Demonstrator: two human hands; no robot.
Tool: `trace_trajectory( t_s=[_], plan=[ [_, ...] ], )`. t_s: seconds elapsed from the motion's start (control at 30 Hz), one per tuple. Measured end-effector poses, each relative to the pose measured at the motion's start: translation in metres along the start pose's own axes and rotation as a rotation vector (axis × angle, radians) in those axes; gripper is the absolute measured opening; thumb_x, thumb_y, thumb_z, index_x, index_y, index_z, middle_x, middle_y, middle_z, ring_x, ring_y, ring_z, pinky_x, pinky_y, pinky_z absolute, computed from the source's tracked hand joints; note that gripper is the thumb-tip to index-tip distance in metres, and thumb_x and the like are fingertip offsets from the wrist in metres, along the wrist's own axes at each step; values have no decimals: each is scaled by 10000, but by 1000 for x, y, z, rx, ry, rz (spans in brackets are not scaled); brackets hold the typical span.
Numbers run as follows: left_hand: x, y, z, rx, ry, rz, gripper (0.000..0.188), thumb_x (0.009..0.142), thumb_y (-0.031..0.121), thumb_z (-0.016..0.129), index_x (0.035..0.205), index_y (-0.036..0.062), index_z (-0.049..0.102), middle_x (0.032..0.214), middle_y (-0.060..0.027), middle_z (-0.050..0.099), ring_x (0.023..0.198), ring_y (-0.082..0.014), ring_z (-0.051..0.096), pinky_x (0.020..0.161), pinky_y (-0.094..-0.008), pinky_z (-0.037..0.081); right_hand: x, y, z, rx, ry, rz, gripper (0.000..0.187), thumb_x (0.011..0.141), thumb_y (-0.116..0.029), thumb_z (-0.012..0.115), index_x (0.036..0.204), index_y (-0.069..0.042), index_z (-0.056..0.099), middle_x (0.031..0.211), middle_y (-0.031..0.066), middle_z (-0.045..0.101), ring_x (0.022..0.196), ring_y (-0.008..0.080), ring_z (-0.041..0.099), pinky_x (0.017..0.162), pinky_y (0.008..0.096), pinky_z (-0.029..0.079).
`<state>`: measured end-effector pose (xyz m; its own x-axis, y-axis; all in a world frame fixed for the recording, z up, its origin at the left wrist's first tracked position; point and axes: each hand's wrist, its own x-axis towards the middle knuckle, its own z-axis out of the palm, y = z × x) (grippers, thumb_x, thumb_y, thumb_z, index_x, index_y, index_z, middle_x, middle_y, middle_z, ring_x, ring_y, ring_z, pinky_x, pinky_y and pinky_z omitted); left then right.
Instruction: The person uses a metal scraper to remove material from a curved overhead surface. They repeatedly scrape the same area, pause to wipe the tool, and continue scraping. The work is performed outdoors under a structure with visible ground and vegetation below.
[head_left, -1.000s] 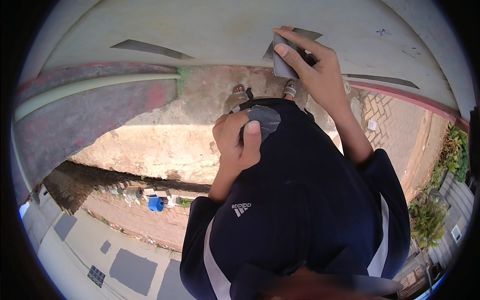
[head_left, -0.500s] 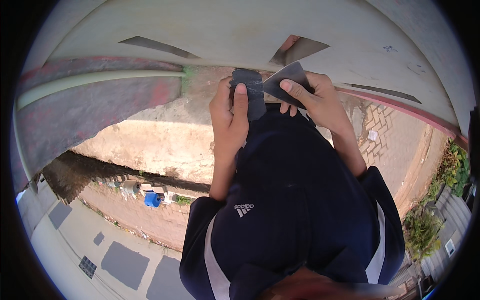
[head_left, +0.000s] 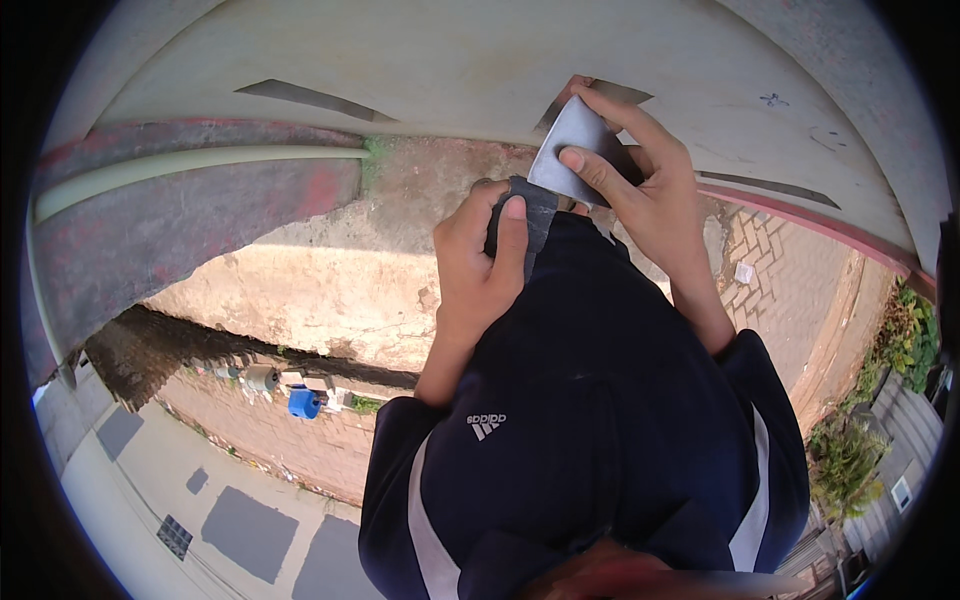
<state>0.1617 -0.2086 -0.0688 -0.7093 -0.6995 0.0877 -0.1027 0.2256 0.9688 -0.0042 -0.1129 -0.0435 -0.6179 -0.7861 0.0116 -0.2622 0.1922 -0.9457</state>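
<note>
My left hand is closed on a dark grey, creased piece of sandpaper, with the thumb pressed on its face. Just up and to the right, my right hand grips a thin, flat grey plate with a slightly rounded corner, like a scraper blade. The right thumb lies across the plate's face, and its fingers wrap behind the far edge. The plate's lower left edge comes right up to the sandpaper's top; whether they touch I cannot tell. Both things are held in front of my dark blue shirt.
A pale wall with slanted openings stands close beyond my hands. On the left, a light pipe runs along a grey wall. Lower left, a blue container sits beside a brick path. Plants grow at the far right.
My left hand has moved down and right, with the sandpaper tilted more steeply. The plate has turned more upright and catches light, and the right fingers now reach over its far edge.
</note>
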Motion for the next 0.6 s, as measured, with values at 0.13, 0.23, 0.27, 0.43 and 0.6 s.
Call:
trace_trajectory(
  t_s=[0.13,0.23,0.27,0.43,0.6],
  plan=[
    [-1,0,1,16,-8,1,128,984,104,577,1029,-5,627,749,-140,633,605,-221,613,594,-312,462,-3,-2,-2,-152,-10,-124,585,787,-163,844,1312,-41,616,1017,79,591,905,152,610,743,288,504],
    [-1,0,-2,18,-16,27,125,982,96,574,1038,-5,623,752,-142,630,606,-229,618,598,-314,465,-5,-7,-1,-103,-39,-107,632,734,-220,875,1292,-44,637,1013,86,598,901,181,602,777,302,488],
    [-1,0,-3,13,-12,41,125,981,95,574,1041,-5,622,752,-142,630,606,-230,618,599,-315,466,-4,-8,-1,-152,-49,-157,646,722,-234,881,1291,-48,640,1018,88,600,901,188,605,781,301,487],
    [0,1,-6,-2,-23,16,139,997,108,556,1055,0,621,737,-133,626,603,-191,614,579,-305,457,-5,-13,0,-253,-107,-187,712,666,-327,904,1291,-84,662,1065,86,601,907,233,613,786,328,506],
    [4,1,-8,-36,-13,31,144,1010,114,545,1065,4,620,714,-110,625,603,-145,598,567,-287,449,-11,-22,-2,-276,-274,-213,823,606,-432,916,1322,-114,665,1098,70,569,847,240,604,767,361,515]
  ],
)
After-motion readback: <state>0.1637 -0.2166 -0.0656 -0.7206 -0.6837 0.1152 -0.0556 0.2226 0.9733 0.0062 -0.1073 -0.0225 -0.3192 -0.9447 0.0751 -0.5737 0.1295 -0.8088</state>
